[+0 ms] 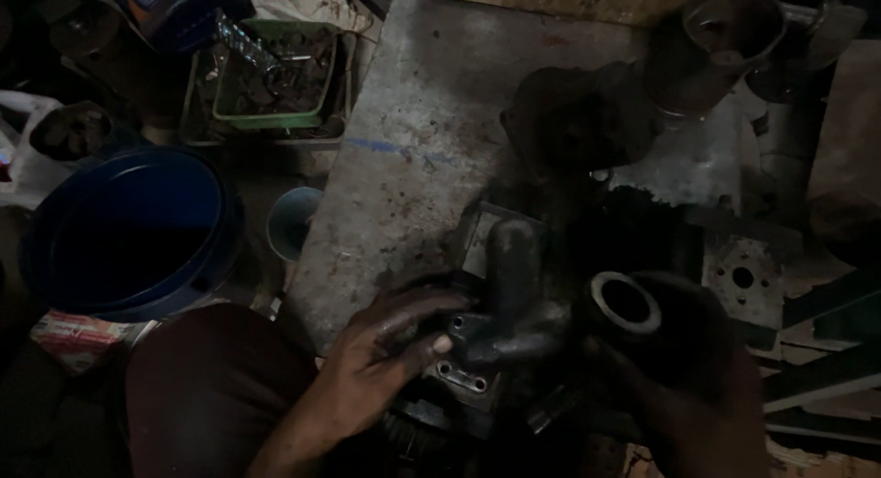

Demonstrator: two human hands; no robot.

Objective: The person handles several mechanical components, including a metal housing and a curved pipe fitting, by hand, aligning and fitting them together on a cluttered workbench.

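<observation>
A dark, greasy metal housing (500, 336) with a thick pipe elbow and bolt holes lies at the near edge of a stained grey workbench (413, 138). My left hand (390, 350) rests on its left side, fingers spread over the flange, thumb pressed against the casting. My right hand (679, 377) is dim and wraps around a round pipe mouth with a pale rim (626, 304) on the part's right side.
A blue bucket (128, 230) stands on the floor at left. Behind it is a green tray of scrap parts (275, 74). A small pale cup (294, 221) sits by the bench edge. Dark engine parts (578, 120) and a flat plate with holes (743, 276) crowd the bench's right side.
</observation>
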